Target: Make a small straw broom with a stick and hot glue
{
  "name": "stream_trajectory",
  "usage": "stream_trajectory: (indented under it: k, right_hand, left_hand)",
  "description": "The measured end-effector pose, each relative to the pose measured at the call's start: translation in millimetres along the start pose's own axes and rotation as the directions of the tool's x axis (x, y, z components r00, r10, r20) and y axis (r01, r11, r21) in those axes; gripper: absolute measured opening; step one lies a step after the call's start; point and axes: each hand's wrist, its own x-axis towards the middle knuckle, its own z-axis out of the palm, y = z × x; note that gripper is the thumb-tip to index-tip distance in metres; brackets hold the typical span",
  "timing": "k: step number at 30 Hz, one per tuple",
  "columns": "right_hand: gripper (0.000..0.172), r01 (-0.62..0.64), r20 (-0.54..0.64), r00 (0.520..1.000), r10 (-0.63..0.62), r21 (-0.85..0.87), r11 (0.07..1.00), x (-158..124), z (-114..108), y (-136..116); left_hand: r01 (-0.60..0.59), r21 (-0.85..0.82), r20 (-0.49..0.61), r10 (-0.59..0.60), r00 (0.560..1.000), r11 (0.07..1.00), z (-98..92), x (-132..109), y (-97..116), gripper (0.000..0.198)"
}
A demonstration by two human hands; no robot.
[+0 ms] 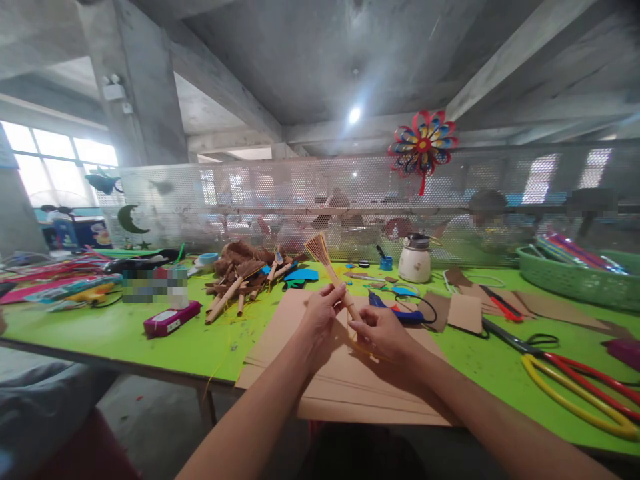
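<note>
Pinches a slim tan roll point(331, 271) with both hands at the centre of the view, just above a stack of brown paper sheets point(280, 327). Tilts its fanned bristles toward eleven o'clock and its plain end toward five. Grips the middle between thumb and bent fingers of the left hand point(324, 312); nips the lower end with thumb and fingers of the right hand point(383, 331), just beside at four o'clock. Shows a thin yellow strand point(361, 347) under the right hand; cannot tell the hold of the lower fingers on it.

Reckoning from the roll, shows a blue glue gun point(407, 316) between three and four o'clock, near the right hand, on the green table point(120, 340). Has a pale lidded jar point(415, 260) at two, a green basket point(570, 277) well apart near three, and large scissors point(525, 346) with red and yellow handles between three and four. Carries a heap of brown leaf shapes and paper tubes point(240, 267) just above nine, with a magenta box point(173, 320) beyond, just below nine. Displays a looped, many-coloured flower ornament point(423, 145) high at one o'clock.
</note>
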Motion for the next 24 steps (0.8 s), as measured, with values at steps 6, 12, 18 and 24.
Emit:
stream_trajectory:
  k: [6,12,18,24]
  right_hand:
    - [0.025,-0.023,0.029,0.999,0.021,0.052,0.998,0.1,0.2,1.5]
    - [0.031,-0.036,0.085,0.996,0.033,0.036,0.999,-3.2,-1.3,-4.4]
    - [0.032,-0.044,0.119,0.992,0.035,0.076,0.996,-4.0,-0.8,-5.1]
    - [0.037,-0.179,0.258,0.963,0.081,0.384,0.906,-3.7,0.3,-6.2]
  left_hand:
    - [0.007,-0.018,0.02,-0.007,1.0,1.0,-1.0,-0.3,0.4,0.03]
    - [0.016,-0.013,0.011,-0.016,1.0,1.0,-0.7,-1.0,1.1,0.033]
    - [0.028,0.016,0.032,-0.028,0.999,0.999,-1.5,-1.4,0.6,0.032]
    - [0.044,0.014,0.054,-0.045,0.998,0.999,-0.2,-1.9,1.0,0.032]
